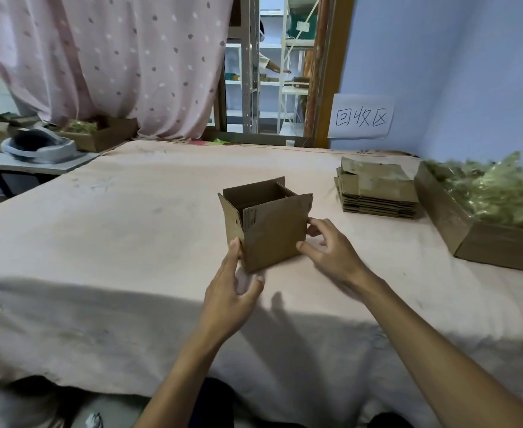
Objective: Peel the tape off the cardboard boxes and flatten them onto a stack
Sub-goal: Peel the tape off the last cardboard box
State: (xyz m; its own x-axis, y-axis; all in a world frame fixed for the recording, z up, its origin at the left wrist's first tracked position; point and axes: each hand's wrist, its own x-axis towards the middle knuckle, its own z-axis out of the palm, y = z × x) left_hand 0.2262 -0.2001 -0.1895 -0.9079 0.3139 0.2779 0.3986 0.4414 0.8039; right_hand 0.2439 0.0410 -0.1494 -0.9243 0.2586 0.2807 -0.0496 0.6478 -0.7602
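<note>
Sitting mid tabletop (130, 227), the open cardboard box (269, 233): right hand (328, 251) grips its right edge, left hand (232, 291) just touches its left corner, fingers straight. Flattened stack (377, 193) is by the far-right corner.

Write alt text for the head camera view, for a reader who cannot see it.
A person's left hand touches and right hand grips a small open cardboard box standing on a pink-covered table. To its right lie a stack of flattened boxes and a cardboard tray heaped with crumpled yellowish tape.
</note>
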